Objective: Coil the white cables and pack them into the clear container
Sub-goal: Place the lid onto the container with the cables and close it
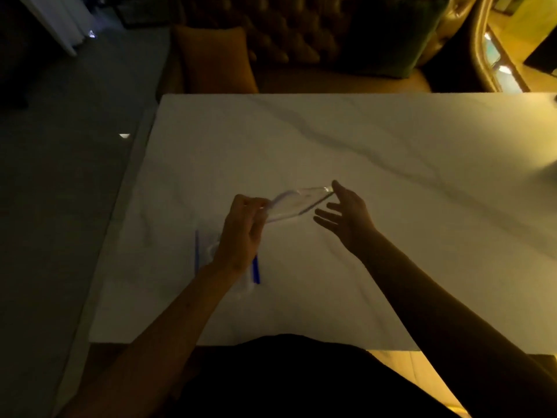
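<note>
My left hand (244,233) grips one corner of a flat clear lid (297,203) with blue edges and holds it tilted above the white marble table (361,164). My right hand (346,217) is open, palm up, with fingers spread just right of the lid; its thumb tip touches or nearly touches the lid's far corner. Under my left wrist stands the clear container (211,254) with blue side clips (256,271); something white shows inside it, too blurred to tell as cables. The scene is dim.
A tufted sofa (301,40) with an orange cushion (214,58) stands behind the table's far edge. Dark floor lies to the left of the table. My dark-clothed lap sits at the near edge.
</note>
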